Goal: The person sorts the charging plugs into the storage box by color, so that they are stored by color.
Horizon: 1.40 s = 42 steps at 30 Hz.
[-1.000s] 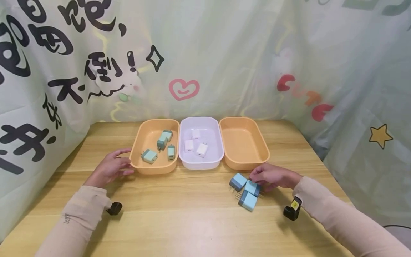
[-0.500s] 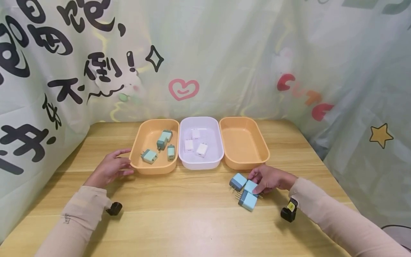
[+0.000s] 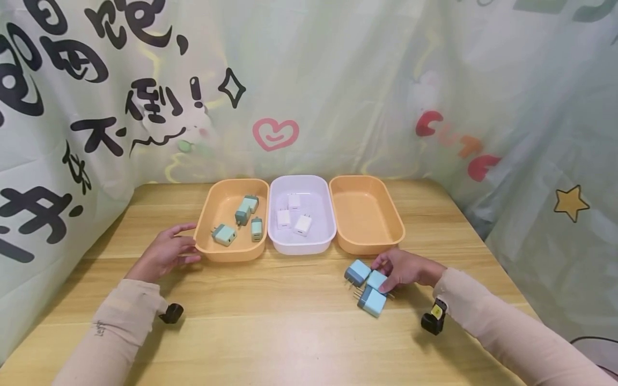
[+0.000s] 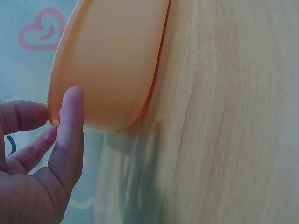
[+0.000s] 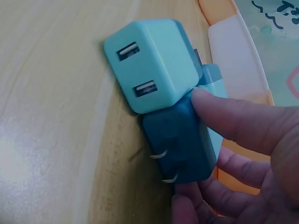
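Note:
My right hand [image 3: 410, 267] pinches a blue USB wall charger [image 3: 376, 279] between thumb and fingers, in front of the right orange tray [image 3: 369, 247]. In the right wrist view this charger's dark end [image 5: 175, 135] faces the camera, two metal prongs sticking out. A second blue charger [image 3: 372, 301] lies against its front side, two USB ports visible. The third blue charger [image 3: 358, 273] sits just to the left. My left hand [image 3: 166, 252] touches the outer left corner of the left orange tray [image 4: 110, 70], its fingers fairly straight and the thumb along the wall.
Several green chargers [image 3: 224, 235] lie in the left orange tray. Between the orange trays stands a white tray [image 3: 302, 247] holding white chargers [image 3: 303, 225]. All three trays stand side by side near the back of the wooden table [image 3: 270, 332], before a printed curtain [image 3: 338, 96].
My right thumb has come down onto the middle blue charger, and the hand has shifted slightly left and toward me. The left hand and trays stay put.

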{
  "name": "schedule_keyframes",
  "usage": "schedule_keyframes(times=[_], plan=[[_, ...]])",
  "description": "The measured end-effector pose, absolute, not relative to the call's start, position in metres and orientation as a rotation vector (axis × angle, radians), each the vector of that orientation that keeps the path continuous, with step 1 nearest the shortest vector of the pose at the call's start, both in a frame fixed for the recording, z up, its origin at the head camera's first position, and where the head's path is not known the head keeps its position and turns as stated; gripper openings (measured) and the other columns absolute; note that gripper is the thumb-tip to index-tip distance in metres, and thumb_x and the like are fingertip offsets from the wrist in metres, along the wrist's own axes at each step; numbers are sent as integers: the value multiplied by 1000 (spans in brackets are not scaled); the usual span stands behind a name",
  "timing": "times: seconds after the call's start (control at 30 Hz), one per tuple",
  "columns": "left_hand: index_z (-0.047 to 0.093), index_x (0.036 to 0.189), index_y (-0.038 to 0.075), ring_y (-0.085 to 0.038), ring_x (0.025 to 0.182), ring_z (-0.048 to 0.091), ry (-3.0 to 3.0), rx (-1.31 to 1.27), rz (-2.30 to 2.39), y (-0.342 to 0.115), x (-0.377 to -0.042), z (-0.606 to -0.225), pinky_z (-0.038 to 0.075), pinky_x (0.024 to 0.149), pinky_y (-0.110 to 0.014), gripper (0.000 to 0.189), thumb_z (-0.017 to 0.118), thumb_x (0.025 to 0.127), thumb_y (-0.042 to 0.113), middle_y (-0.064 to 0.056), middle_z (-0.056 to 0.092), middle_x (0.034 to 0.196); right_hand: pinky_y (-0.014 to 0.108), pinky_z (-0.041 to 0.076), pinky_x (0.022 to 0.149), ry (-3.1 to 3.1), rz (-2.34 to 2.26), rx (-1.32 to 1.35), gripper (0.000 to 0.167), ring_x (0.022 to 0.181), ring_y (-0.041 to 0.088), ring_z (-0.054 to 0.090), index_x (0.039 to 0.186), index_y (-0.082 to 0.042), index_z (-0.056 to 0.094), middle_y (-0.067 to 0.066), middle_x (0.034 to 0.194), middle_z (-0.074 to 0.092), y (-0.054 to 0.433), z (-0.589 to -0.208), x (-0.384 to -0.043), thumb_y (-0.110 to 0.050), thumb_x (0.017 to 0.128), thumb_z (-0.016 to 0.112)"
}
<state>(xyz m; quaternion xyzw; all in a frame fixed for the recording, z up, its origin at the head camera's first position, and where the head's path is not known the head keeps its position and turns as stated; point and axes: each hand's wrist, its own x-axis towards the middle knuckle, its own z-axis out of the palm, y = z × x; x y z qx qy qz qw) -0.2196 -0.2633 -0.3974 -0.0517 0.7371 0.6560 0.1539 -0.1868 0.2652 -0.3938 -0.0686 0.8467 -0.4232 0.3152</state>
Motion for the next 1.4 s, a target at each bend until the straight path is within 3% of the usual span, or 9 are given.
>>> schedule_keyframes(times=[0.27, 0.67, 0.83, 1.03, 1.4], plan=[[17, 153, 1, -15, 89, 59, 2110, -164, 1875, -263, -220, -398, 59, 83, -34, 60, 42, 98, 0, -27, 41, 125, 26, 52, 69, 2288, -1058, -278, 39, 80, 18, 57, 108, 9, 61, 10, 88, 62, 268, -392, -188, 6, 73, 79], [18, 153, 1, -15, 88, 60, 2119, -158, 1870, -263, -220, -397, 59, 83, -34, 60, 43, 98, 1, -26, 42, 125, 30, 52, 74, 2309, -969, -280, 35, 81, 20, 58, 102, 4, 66, 7, 88, 64, 265, -391, -186, 3, 69, 80], [18, 153, 0, -15, 88, 59, 2110, -165, 1875, -263, -220, -398, 59, 83, -34, 60, 43, 98, 0, -26, 41, 125, 29, 50, 68, 2335, -982, -255, 29, 79, 20, 56, 96, 2, 64, 8, 86, 62, 266, -391, -187, 0, 72, 80], [17, 153, 0, -15, 88, 60, 2113, -155, 1870, -263, -220, -398, 58, 83, -34, 60, 43, 98, 0, -29, 40, 128, 24, 50, 56, 2266, -1098, -190, 31, 74, 18, 56, 100, 4, 57, 11, 89, 57, 270, -389, -189, 0, 76, 77], [17, 153, -1, -16, 87, 63, 2103, -149, 1878, -264, -219, -396, 59, 83, -34, 62, 44, 97, 0, -31, 41, 129, 28, 54, 58, 2125, -1117, -213, 29, 73, 19, 58, 111, 1, 61, 11, 89, 59, 273, -368, -194, -8, 86, 72]])
